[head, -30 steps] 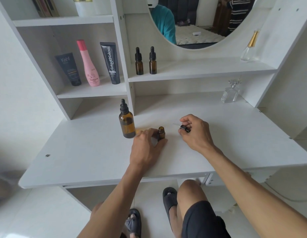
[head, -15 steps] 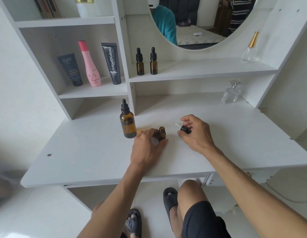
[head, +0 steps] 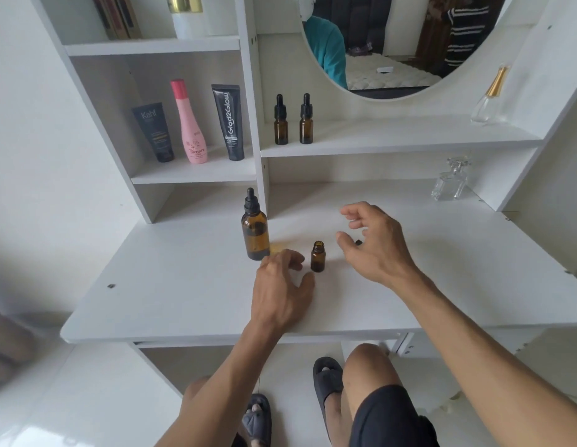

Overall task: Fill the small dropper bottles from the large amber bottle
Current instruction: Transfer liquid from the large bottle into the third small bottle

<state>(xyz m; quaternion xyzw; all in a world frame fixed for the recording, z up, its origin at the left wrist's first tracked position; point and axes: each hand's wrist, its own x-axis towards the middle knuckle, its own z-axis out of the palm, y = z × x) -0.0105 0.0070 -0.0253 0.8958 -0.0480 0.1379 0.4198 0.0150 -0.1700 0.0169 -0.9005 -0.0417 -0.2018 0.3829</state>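
The large amber bottle (head: pixel 255 233) stands capped with a black dropper top on the white desk (head: pixel 184 295). To its right a small amber bottle (head: pixel 317 257) stands upright with its mouth uncovered. My left hand (head: pixel 280 285) rests on the desk just left of the small bottle, fingers apart, not touching it. My right hand (head: pixel 374 243) hovers to the right with fingers spread. A bit of the black dropper cap (head: pixel 358 242) shows on the desk under it. Two more small capped dropper bottles (head: pixel 293 121) stand on the shelf above.
Three cosmetic tubes and bottles (head: pixel 190 124) stand in the left shelf. A clear glass perfume bottle (head: pixel 450 180) sits at the desk's back right, another with a gold top (head: pixel 488 95) on the upper shelf. A round mirror (head: pixel 393 43) hangs above.
My left hand let go of the small bottle and drew back to the left. My right hand set the dropper cap down and lifted with fingers spread.
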